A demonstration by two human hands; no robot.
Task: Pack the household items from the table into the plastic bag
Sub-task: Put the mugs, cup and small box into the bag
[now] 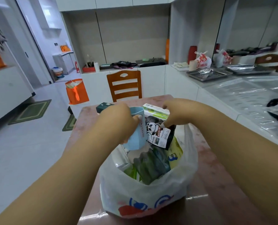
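Plastic bag [144, 192] on pink table [208, 184], left hand [118, 120] gripping blue cup [137, 132], right hand [175, 112] pinching panda pouch [159, 133]

Both arms reaching in from the bottom corners, hands meeting around mid-frame

Left hand [118, 122] sits just left of center, fingers curled round a light blue cup [136, 130], thumb across its front. Right hand [175, 112] is just right of center, wrist bent down, fingers curled, pinching the top of a panda-print pouch [159, 132].

Light letters run down the blue cup [136, 129], too blurred to read; print on the panda packet [159, 133] is likewise illegible.
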